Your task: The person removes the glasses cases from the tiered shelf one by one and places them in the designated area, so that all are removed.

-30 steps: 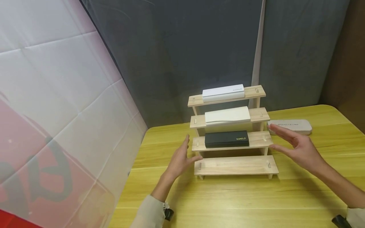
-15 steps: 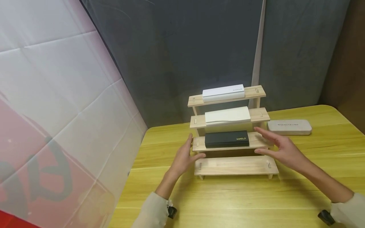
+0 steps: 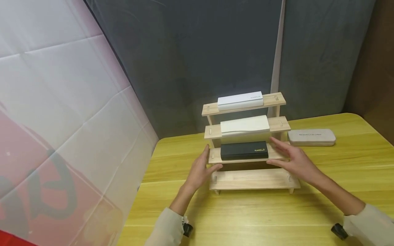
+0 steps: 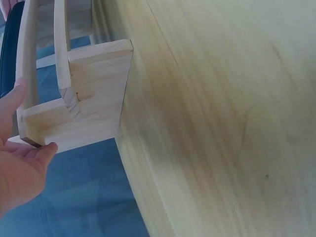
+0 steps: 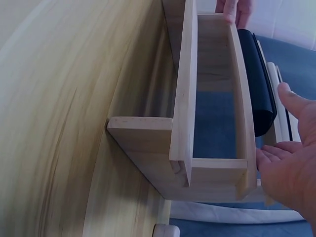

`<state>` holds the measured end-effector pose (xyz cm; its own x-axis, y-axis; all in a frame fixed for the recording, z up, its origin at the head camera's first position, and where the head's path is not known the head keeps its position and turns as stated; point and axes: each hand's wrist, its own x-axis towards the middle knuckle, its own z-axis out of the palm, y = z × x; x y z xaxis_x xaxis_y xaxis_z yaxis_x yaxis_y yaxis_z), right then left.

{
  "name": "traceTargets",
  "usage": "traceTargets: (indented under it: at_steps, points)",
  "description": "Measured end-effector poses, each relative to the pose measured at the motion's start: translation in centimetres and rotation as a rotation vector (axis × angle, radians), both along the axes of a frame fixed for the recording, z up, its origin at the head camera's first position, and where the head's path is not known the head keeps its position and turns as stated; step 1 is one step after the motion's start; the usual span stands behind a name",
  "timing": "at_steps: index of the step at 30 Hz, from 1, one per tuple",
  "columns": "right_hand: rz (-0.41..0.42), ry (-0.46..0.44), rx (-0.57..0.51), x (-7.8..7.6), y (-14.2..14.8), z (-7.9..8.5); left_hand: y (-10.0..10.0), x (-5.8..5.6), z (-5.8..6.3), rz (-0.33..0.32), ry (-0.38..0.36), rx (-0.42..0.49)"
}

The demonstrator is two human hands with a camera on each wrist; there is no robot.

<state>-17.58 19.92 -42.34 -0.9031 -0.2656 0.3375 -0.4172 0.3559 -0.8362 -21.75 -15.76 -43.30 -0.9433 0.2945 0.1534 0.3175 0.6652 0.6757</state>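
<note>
A stepped wooden display rack (image 3: 254, 179) with several shelves stands on the table. My left hand (image 3: 198, 174) holds the left end of the second shelf from the front, its thumb at the front edge. My right hand (image 3: 297, 162) is at that shelf's right end, thumb and fingers spread apart. Between the hands lies a black eyeglass-style case (image 3: 244, 151) with gold lettering. In the right wrist view, my right fingers (image 5: 279, 150) touch or nearly touch the shelf edge beside the case, without closing round the case.
A white case (image 3: 240, 101) sits on the top shelf, and an off-white flap-lid case (image 3: 245, 125) on the one below. One greyish case (image 3: 311, 137) lies on the yellow wood-grain table (image 3: 255, 218), right of the rack. Dark cloth (image 3: 200, 51) hangs behind.
My right hand has moved left, from beside the rack to over the shelf near the black case. My left hand has shifted slightly right, onto the shelf end.
</note>
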Motion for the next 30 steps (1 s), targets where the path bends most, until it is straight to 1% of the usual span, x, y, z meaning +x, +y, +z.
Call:
traceTargets:
  at_steps: [6, 11, 15, 22, 30]
  points:
    - [0.006, -0.01, 0.012, -0.8, -0.5, -0.3, 0.1, 0.0, -0.2, -0.009, 0.024, 0.038]
    - [0.001, -0.003, 0.032, -1.2, -0.9, -0.3, 0.1, 0.1, -0.3, -0.002, 0.029, 0.037]
    - [-0.013, 0.014, 0.064, -1.3, -1.1, -0.1, 0.2, 0.2, -0.3, 0.0, 0.037, 0.033]
    - [-0.056, 0.017, 0.113, -1.4, -1.6, 0.0, 0.2, 0.1, -0.3, 0.007, 0.051, 0.036]
    - [-0.094, 0.041, 0.125, -1.4, -1.9, -0.1, 0.2, -0.2, -0.2, -0.004, 0.085, 0.055]
